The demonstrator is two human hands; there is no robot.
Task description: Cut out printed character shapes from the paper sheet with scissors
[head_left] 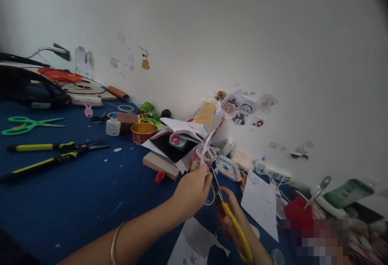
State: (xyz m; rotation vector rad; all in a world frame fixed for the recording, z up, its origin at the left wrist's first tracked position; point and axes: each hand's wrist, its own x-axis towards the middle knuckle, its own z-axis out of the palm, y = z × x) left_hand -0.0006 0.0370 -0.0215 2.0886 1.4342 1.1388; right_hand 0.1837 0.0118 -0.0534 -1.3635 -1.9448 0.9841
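My left hand (194, 188), with a bangle on its wrist, pinches a small white piece of paper (207, 147) that sticks up past the fingers. My right hand (235, 210) is wrapped round the handles of a pair of scissors (238, 230) with yellow and red grips. The blades point up toward the left hand's fingertips and look slightly apart; whether they touch the paper I cannot tell. Below the hands lies a sheet with a printed cartoon drawing (194, 242), its right edge cut unevenly. Just behind the left hand stands a can (197, 158) filled with paper scraps.
Green scissors (33, 123) and long-nose pliers (66, 148) lie on the blue tabletop at left. A glue bottle (113, 127), a gold-lined tin (142, 132) and stacked papers stand near the wall. On the right are a patterned dish (228, 168), a printed sheet (261, 200) and a red container (298, 213).
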